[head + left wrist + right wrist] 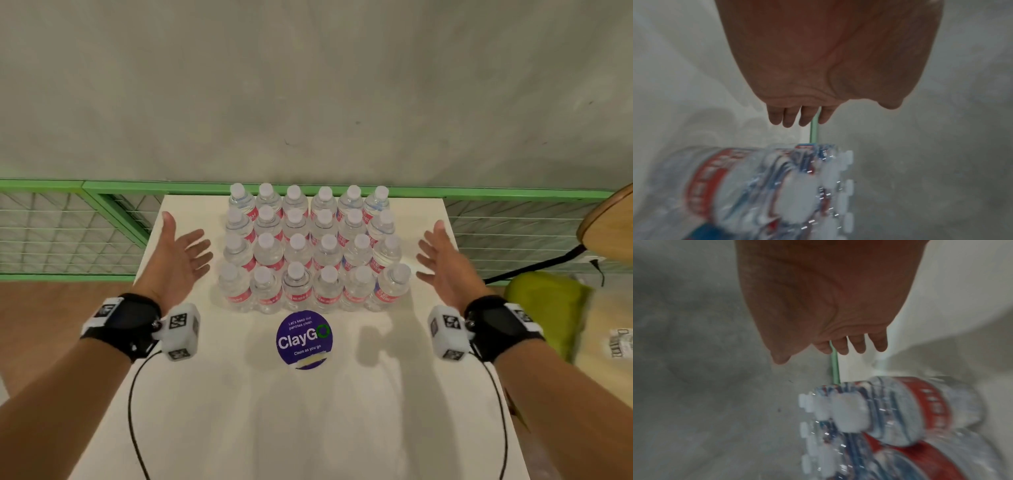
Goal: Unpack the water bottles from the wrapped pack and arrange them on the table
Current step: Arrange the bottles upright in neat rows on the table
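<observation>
Twenty-four water bottles [310,248] stood upright in a block of four rows by six on the far half of the white table [219,394], all with white caps and red label bands. The lettering on those bands was too small and too curved away to read in the head view, and in both wrist views the bottles were smeared by blur, so no brand could be made out. Whether any wrap was around the block could not be told. Just nearer than the front row lay a round purple sticker [304,340] reading "Let's keep our pantries clean", "ClayGO" and "Clean as you go", with a pale strip across its lower edge. The left hand [181,251] hovered beside the block's left side, palm turned inward, fingers straight and spread, holding nothing and clear of the bottles. The right hand [442,257] mirrored it on the right side, fingers likewise extended and empty. Each wrist carried a black strap with a white marker-covered camera unit [180,331] and a trailing black cable. At the right edge, a round wooden tabletop [608,228] and a green cushion [544,310] were partly cut off.
</observation>
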A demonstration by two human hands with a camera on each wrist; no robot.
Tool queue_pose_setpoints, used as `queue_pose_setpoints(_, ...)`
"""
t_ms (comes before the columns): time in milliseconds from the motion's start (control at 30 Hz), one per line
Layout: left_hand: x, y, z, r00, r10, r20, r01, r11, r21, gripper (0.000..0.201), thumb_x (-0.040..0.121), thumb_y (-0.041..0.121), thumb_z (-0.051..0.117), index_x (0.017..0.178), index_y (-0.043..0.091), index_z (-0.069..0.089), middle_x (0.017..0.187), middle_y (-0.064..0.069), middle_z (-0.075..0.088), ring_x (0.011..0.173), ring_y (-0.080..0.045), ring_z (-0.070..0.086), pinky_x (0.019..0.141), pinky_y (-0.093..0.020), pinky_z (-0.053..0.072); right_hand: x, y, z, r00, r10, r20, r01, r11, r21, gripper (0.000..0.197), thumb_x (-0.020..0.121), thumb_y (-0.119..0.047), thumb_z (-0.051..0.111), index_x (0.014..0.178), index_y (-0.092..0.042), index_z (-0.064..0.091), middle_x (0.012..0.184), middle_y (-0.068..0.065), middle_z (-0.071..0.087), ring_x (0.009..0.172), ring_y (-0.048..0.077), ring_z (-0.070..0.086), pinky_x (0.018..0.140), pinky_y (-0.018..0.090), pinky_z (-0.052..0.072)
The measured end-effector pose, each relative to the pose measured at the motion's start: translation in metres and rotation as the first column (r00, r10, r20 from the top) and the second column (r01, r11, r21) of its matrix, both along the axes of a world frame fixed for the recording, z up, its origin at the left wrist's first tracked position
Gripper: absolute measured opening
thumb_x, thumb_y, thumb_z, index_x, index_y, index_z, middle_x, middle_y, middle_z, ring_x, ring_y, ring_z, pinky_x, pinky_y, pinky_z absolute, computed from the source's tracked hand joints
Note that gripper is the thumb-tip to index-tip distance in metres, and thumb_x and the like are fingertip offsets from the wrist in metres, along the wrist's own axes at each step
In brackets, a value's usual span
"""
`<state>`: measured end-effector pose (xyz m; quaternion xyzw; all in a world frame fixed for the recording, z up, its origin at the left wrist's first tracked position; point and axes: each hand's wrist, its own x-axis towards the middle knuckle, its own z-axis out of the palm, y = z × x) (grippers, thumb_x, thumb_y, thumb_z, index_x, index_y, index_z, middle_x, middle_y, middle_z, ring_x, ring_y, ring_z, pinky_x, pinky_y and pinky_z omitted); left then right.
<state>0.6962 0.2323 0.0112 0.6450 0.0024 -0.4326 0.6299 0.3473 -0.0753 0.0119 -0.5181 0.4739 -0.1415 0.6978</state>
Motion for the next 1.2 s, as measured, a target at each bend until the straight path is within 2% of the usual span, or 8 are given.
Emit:
queue_pose_setpoints(133,0.023,-0.031,0.023,0.999,0.012,-0.046,-0.010,0.999,0.038,0.096,0.083,0.085,0.033,0.148,0.015,0.040,0.142,-0.008,0.050,0.122,-0.030,0.050,0.104,-0.044,0.039,0.031,-0.035,0.019,0.997,0.013,-0.074,-0.008,0.998,0.069,0.107,0.069,-0.089,0.049,0.155,-0.030,0.027,0.160,0.000,0.030,0.142,0.031,0.035,0.111,0.059,0.033)
queue_pose_setpoints(300,0.017,-0.068,0.028,0.971,-0.230,-0.062,0.237,0.958,0.160,0.092,0.083,0.086,0.028,0.135,0.012,0.050,0.120,-0.011,0.062,0.098,-0.028,0.063,0.077,-0.040,0.050,0.072,-0.040,0.023,0.922,0.222,-0.318,-0.202,0.975,0.096,0.117,0.059,-0.097,0.043,0.151,-0.025,0.034,0.152,0.001,0.042,0.136,0.033,0.044,0.109,0.062,0.032)
queue_pose_setpoints(400,0.011,-0.075,0.028,0.951,-0.307,-0.039,0.309,0.935,0.172,0.081,0.088,0.082,0.020,0.115,0.018,0.062,0.120,-0.009,0.065,0.105,-0.027,0.062,0.091,-0.042,0.047,0.080,-0.043,0.006,0.872,0.305,-0.382,-0.292,0.952,0.093,0.124,0.044,-0.104,0.040,0.141,-0.027,0.050,0.140,0.005,0.058,0.129,0.029,0.053,0.111,0.064,0.030)
queue_pose_setpoints(467,0.011,-0.078,0.025,0.946,-0.317,-0.061,0.323,0.932,0.165,0.076,0.089,0.081,0.017,0.109,0.023,0.062,0.117,-0.007,0.065,0.109,-0.026,0.061,0.093,-0.042,0.046,0.081,-0.041,0.003,0.870,0.306,-0.387,-0.288,0.952,0.104,0.110,0.054,-0.101,0.038,0.135,-0.029,0.055,0.131,0.007,0.064,0.123,0.031,0.059,0.108,0.060,0.037)
queue_pose_setpoints(733,0.028,-0.075,0.013,0.928,-0.354,-0.113,0.370,0.907,0.200,0.089,0.078,0.091,0.020,0.124,0.026,0.059,0.132,-0.008,0.061,0.122,-0.030,0.058,0.102,-0.050,0.046,0.078,-0.048,-0.002,0.886,0.340,-0.316,-0.284,0.935,0.211,0.111,0.048,-0.100,0.050,0.131,-0.028,0.059,0.124,0.010,0.068,0.115,0.033,0.065,0.104,0.055,0.044)
queue_pose_setpoints(867,0.045,-0.079,0.014,0.946,-0.312,-0.083,0.323,0.922,0.215,0.118,0.061,0.100,0.033,0.157,0.032,0.022,0.157,-0.003,0.038,0.135,-0.035,0.048,0.106,-0.059,0.041,0.090,-0.066,0.000,0.921,0.258,-0.292,-0.203,0.957,0.205,0.128,0.050,-0.099,0.049,0.150,-0.020,0.039,0.145,0.011,0.051,0.123,0.035,0.058,0.099,0.054,0.049)
queue_pose_setpoints(1000,0.043,-0.084,0.018,0.927,-0.366,-0.079,0.374,0.907,0.192,0.096,0.073,0.095,0.021,0.145,0.037,0.046,0.136,-0.003,0.060,0.115,-0.029,0.062,0.081,-0.046,0.055,0.104,-0.064,0.016,0.936,0.272,-0.224,-0.223,0.949,0.221,0.097,0.076,-0.090,0.033,0.138,-0.019,0.055,0.132,0.011,0.063,0.116,0.032,0.064,0.094,0.048,0.052)
queue_pose_setpoints(1200,0.042,-0.081,0.016,0.923,-0.375,-0.084,0.384,0.908,0.166,0.100,0.068,0.097,0.025,0.147,0.038,0.044,0.143,-0.001,0.055,0.125,-0.031,0.058,0.101,-0.055,0.047,0.098,-0.080,-0.013,0.925,0.313,-0.215,-0.272,0.941,0.201,0.107,0.062,-0.095,0.045,0.139,-0.021,0.055,0.133,0.008,0.063,0.120,0.034,0.062,0.106,0.055,0.043)
